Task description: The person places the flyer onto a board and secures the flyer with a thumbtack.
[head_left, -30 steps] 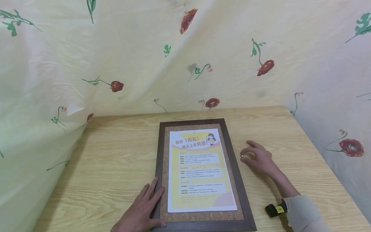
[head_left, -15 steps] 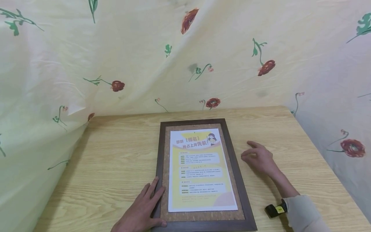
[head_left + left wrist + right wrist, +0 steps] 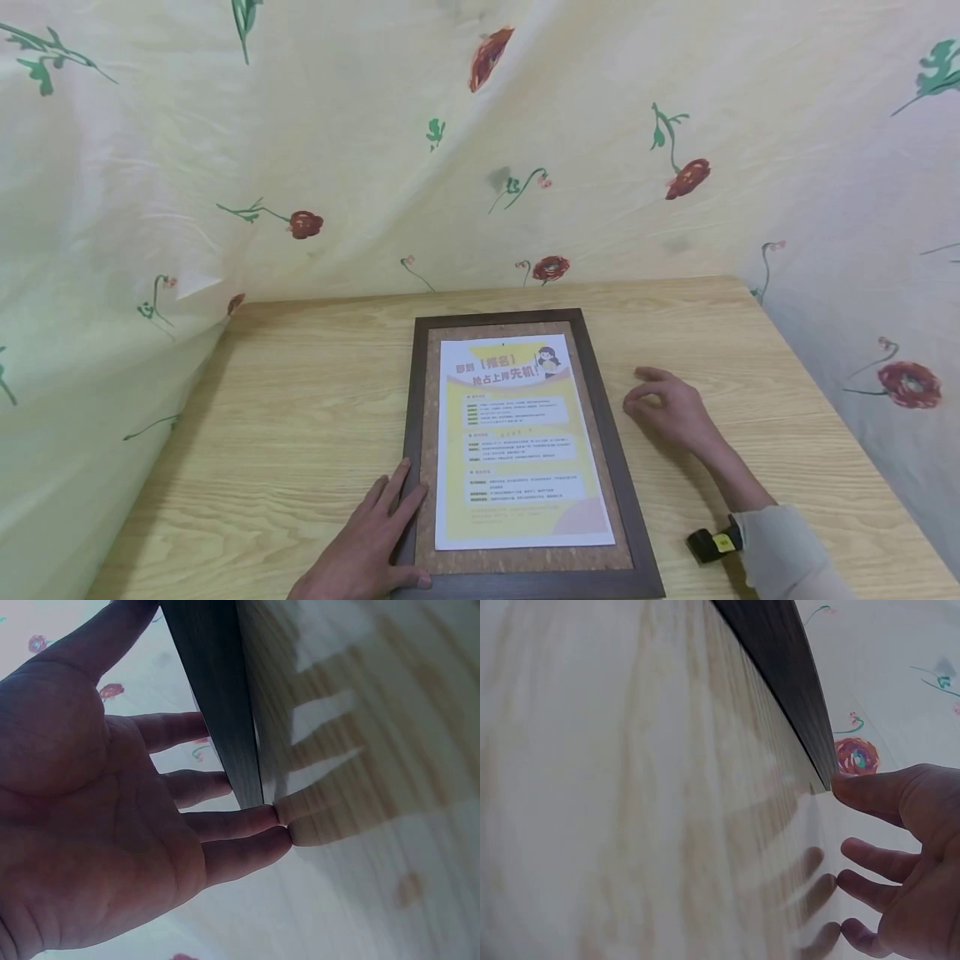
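A dark-framed cork board (image 3: 525, 582) lies on the wooden table with a yellow and white printed poster (image 3: 517, 467) on it. At the poster's top centre is a tiny dark pin (image 3: 503, 343). My left hand (image 3: 358, 535) rests its spread, fairly straight fingers along the frame's left edge, thumb on the lower left corner; the left wrist view shows the palm beside the frame side (image 3: 217, 690). Right of the board, my right hand (image 3: 672, 410) pinches thumb and index finger together. The small shiny thing seen there earlier is hidden now. Its other fingers (image 3: 866, 889) are apart.
The wooden table (image 3: 300, 400) extends around the board. Flower-patterned cloth (image 3: 360, 150) hangs behind and at both sides. A small black device with a yellow label (image 3: 712, 545) sits at the right wrist by the sleeve (image 3: 787, 550).
My right thumb and index finger have come closer together, and the small shiny thing at their tips is out of sight. The left hand and the board stay put.
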### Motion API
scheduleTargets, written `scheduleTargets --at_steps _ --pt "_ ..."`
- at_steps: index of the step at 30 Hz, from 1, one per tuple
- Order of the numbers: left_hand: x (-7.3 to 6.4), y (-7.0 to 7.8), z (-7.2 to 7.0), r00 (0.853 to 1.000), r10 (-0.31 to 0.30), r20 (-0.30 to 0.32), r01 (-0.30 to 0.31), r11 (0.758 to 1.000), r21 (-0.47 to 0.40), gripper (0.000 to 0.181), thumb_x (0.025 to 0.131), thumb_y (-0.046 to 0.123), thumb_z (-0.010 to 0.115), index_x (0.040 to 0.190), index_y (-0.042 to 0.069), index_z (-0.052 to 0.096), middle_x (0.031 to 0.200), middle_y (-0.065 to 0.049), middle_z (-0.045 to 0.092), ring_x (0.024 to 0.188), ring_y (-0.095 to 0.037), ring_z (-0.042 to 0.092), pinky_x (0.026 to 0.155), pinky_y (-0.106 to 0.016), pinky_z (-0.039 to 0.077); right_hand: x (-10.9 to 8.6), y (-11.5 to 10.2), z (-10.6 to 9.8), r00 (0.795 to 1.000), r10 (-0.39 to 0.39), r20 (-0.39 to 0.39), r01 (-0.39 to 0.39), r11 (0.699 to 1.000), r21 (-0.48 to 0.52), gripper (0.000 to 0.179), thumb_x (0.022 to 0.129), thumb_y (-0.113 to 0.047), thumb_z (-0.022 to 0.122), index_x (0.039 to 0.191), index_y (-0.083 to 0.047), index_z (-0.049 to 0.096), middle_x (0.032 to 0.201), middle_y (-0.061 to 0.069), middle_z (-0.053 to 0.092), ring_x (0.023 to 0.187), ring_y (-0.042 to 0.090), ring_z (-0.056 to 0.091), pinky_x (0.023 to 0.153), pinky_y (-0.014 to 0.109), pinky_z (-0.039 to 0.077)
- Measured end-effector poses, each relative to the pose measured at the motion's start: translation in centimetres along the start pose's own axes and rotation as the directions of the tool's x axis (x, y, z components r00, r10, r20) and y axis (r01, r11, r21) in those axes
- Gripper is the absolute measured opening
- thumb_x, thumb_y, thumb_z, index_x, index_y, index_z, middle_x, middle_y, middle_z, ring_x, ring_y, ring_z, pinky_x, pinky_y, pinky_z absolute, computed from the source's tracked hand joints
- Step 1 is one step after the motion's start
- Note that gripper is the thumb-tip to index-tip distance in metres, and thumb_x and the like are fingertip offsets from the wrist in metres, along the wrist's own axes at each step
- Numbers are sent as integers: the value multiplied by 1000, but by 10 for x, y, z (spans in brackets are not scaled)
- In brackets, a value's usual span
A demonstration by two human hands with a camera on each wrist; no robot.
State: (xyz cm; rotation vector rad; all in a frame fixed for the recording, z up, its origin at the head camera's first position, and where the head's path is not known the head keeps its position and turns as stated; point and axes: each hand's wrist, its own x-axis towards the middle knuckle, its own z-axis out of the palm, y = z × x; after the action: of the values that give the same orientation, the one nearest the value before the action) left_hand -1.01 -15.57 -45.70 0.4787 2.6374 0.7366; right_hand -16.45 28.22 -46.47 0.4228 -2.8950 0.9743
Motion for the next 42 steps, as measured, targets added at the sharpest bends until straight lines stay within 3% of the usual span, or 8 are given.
scheduleTargets --at_steps 4,11,18,24,32,34,37,42 --pt "0 0 0 1000 1 -2 -1 1000 -3 112 65 62 81 151 5 38 160 -26 14 135 -62 22 99 -69 35 0 -1 0 999 -37 -23 37 999 -4 4 82 -3 78 80 -3 74 127 34 56 118 55 50 94 69 39" --pt "0 1 1 1000 2 -8 -2 1000 10 111 65 61 82 150 4 40 159 -26 16 134 -61 23 99 -68 36 1 -6 -4 988 -131 -78 128 991 -43 13 78 4 78 78 -8 73 117 30 64 109 52 58 88 66 46" --pt "0 1 1 1000 -4 -5 4 1000 -6 112 65 61 82 151 5 39 160 -25 14 135 -61 21 99 -69 34 3 -14 -9 993 -113 -46 111 993 -50 11 80 2 78 79 -7 73 117 29 64 111 52 57 91 66 44" --pt "-1 1 0 1000 13 -12 -12 1000 7 111 65 61 82 150 4 39 160 -26 15 134 -62 23 99 -68 36 6 -16 -12 986 -155 -63 152 987 -56 12 80 5 76 81 -6 74 112 26 67 107 50 60 90 64 46" --pt "-1 0 1 1000 18 -20 -17 1000 8 112 64 60 82 150 3 39 159 -27 15 134 -62 23 98 -68 36 15 -28 -13 989 -139 -50 137 989 -52 7 86 -2 74 92 -2 76 107 18 72 85 35 68 75 47 52" --pt "-1 0 1 1000 20 -21 -20 1000 4 112 64 60 82 150 3 39 159 -27 15 134 -62 23 98 -68 36 19 -32 -13 990 -135 -40 132 990 -52 8 87 -2 73 94 0 76 106 18 72 86 35 69 76 48 53" --pt "-1 0 1 1000 23 -22 -23 1000 4 111 65 60 82 150 4 39 159 -27 15 134 -62 24 99 -67 36 24 -37 -13 989 -146 -38 144 988 -53 9 86 -1 73 95 1 76 104 18 73 101 40 67 84 55 52" --pt "-1 0 1 999 26 -24 -26 1000 8 111 65 61 82 150 4 39 159 -27 16 134 -61 24 99 -67 37 33 -45 -12 985 -166 -47 164 986 -44 11 86 1 72 96 2 76 96 16 74 94 39 69 81 56 52"
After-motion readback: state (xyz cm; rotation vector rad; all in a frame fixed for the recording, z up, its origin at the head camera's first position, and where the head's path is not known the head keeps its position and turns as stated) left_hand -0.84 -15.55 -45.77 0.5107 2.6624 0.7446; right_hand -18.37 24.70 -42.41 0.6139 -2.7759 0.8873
